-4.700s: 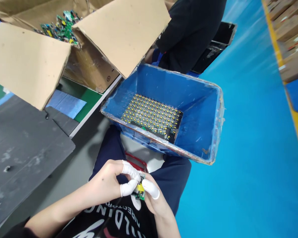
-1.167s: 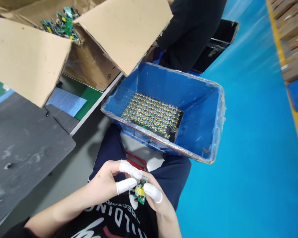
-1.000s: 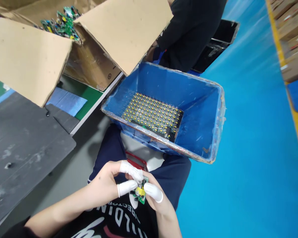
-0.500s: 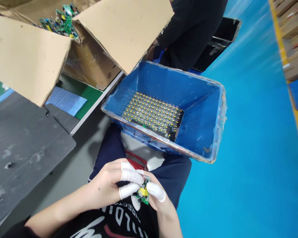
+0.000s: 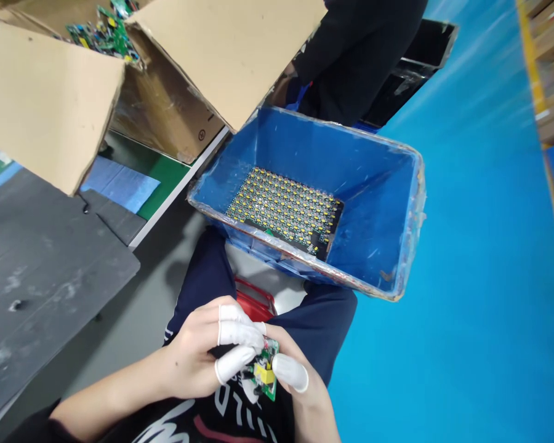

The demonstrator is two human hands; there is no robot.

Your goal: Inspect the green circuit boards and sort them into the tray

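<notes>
A small green circuit board (image 5: pixel 270 376) with a yellow transformer and dark components is held low in front of my shirt. My right hand (image 5: pixel 298 381) grips its right edge, with the white-capped thumb on the near face and the fingers behind. From the left, my left hand (image 5: pixel 212 344) reaches in, its white finger cots pinched together at the board's upper left side. Those fingertips hide part of the board, and I cannot make out which component they press. Beyond my knees stands a blue bin (image 5: pixel 373 178) with rows of similar boards (image 5: pixel 281 200) on a black tray inside.
Left of the bin, an open cardboard box (image 5: pixel 166 104) of loose circuit boards sits on a green-topped table (image 5: pixel 159 169), its flaps sticking out. A dark grey surface (image 5: pixel 50 246) lies nearer. Behind the bin are a person in dark clothes (image 5: pixel 351 55) and a black bin (image 5: pixel 410 67).
The circuit board has come down slightly and shows a little more of its lower end. My left fingers have shifted slightly left, still against it. My right hand keeps its grip.
</notes>
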